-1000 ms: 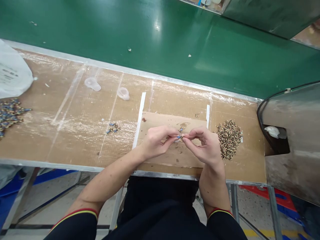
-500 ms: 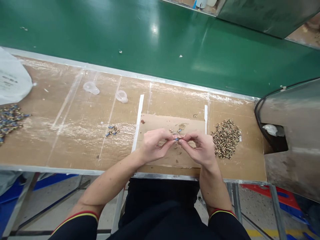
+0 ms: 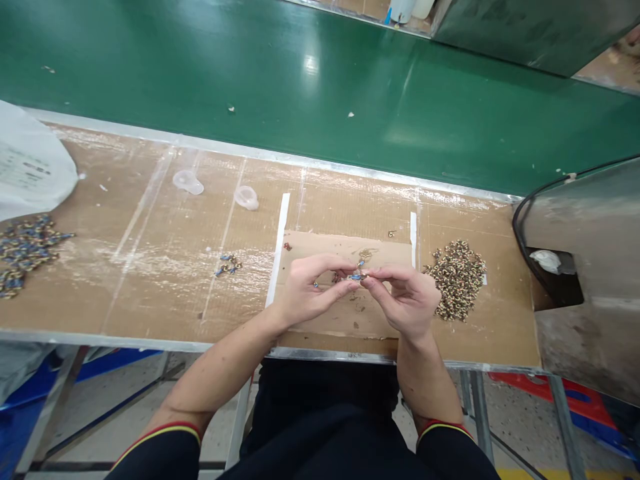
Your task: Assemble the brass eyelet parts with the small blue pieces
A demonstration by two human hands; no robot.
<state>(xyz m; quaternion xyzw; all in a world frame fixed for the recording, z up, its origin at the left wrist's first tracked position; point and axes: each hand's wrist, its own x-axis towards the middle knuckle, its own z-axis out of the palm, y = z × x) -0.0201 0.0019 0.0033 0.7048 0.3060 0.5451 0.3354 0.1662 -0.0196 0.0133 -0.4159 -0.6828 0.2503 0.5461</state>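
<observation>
Taking the hands as the clock's centre, 12 pointing away from the person: way over at 9 there's a big heap of blue-and-brass pieces, which I'd guess is the done stuff, and a small cluster of similar ones sits closer in, also about 9. Then the left hand, thumb and fingertips nearly together, pinching one end of a small blue-and-brass part over the cardboard sheet. Can't tell if that one's finished. The right hand has its other end, thumb and finger closed on it. Out at 3, a hefty brass pile with no blue I can spot, so probably plenty left.
</observation>
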